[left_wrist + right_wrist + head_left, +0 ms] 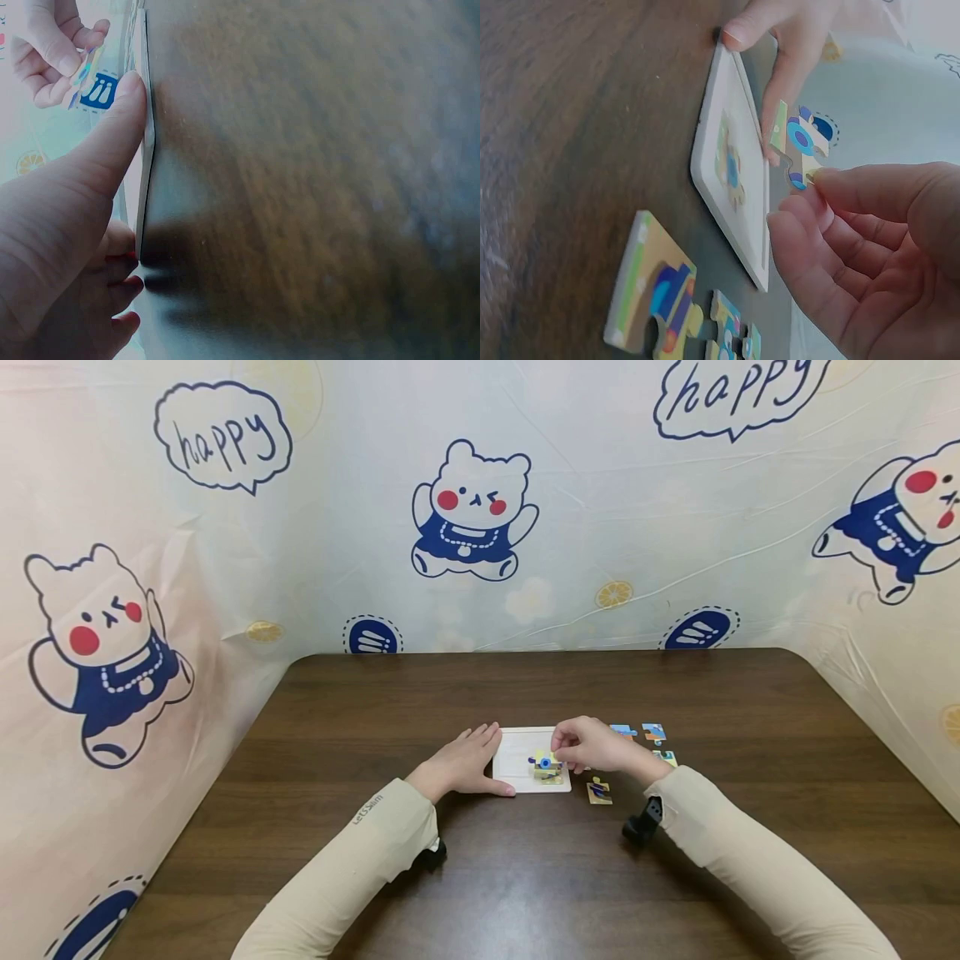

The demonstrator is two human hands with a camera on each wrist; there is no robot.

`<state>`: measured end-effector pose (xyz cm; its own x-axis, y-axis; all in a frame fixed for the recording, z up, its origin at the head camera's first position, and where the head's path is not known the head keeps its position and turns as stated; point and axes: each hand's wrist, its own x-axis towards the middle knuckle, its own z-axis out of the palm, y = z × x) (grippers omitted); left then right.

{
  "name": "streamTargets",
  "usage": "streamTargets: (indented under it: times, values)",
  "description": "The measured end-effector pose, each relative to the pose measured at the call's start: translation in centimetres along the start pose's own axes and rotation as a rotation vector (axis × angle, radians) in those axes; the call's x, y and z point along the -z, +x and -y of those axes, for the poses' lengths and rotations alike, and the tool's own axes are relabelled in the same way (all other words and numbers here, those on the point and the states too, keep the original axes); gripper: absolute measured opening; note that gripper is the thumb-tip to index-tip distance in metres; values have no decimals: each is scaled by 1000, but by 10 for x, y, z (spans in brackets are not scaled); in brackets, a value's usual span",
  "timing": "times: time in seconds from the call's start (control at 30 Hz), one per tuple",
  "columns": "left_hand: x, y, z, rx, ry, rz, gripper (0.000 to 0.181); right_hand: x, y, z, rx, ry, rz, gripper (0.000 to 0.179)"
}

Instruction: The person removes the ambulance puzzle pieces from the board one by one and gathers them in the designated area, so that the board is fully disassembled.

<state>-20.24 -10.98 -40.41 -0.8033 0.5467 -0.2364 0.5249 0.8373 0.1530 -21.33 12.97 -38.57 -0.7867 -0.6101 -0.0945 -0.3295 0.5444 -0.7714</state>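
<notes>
A white puzzle tray (517,764) lies on the table in front of the person. At its left end rests the left hand (465,763), thumb at the near corner and straight fingers toward the far one. The right hand (596,745) pinches a jigsaw piece (801,141) between thumb and fingertips, raised over the tray's right part. That piece is tilted and shows a blue ring and a pale green edge. On the tray's glossy board below it appears a blurred patch of like colours. Part of the tray's right side is hidden behind the right hand in the head view.
One loose jigsaw piece (598,792) lies right of the tray's near corner. Several more, among them a blue piece (654,732), are farther back, partly behind the right forearm. The brown wooden table (510,877) reaches back to a printed curtain (585,510).
</notes>
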Motion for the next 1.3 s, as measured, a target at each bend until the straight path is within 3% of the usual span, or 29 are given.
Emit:
streamTargets:
  times: [0.63, 0.97, 1.3]
  values:
    - [0, 1, 0, 2, 26, 9, 102, 20, -14, -11, -39, 11, -18, 6]
    - [-1, 2, 1, 6, 24, 18, 103, 27, -23, -22, -6, 38, -45, 5]
    - [-1, 2, 1, 8, 33, 18, 103, 36, -35, -24, -62, 26, -33, 4]
